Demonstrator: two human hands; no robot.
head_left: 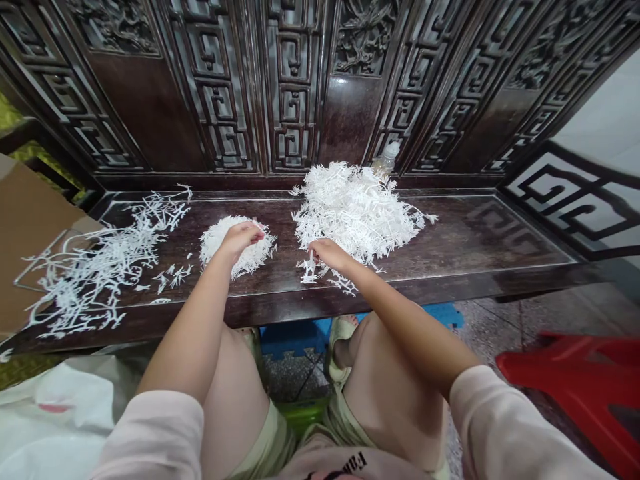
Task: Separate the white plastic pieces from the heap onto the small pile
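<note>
My left hand (242, 239) is over the middle pile of small white pieces (235, 263), its fingers drawn together; whatever they may hold is too small to make out. In my right hand (327, 253), thumb and fingers pinch a white branched plastic piece (309, 268), which hangs down at the front edge of the large pile of white branched pieces (357, 207). Another branched piece (344, 283) lies just below that hand, by the edge of the dark wooden bench (450, 233).
Thin bare white plastic sticks (110, 267) lie tangled at the left, beside a cardboard box (35, 233). A clear bottle (387, 159) stands behind the large pile. The carved backrest (295, 87) rises behind. A red plastic stool (575, 373) is at the lower right.
</note>
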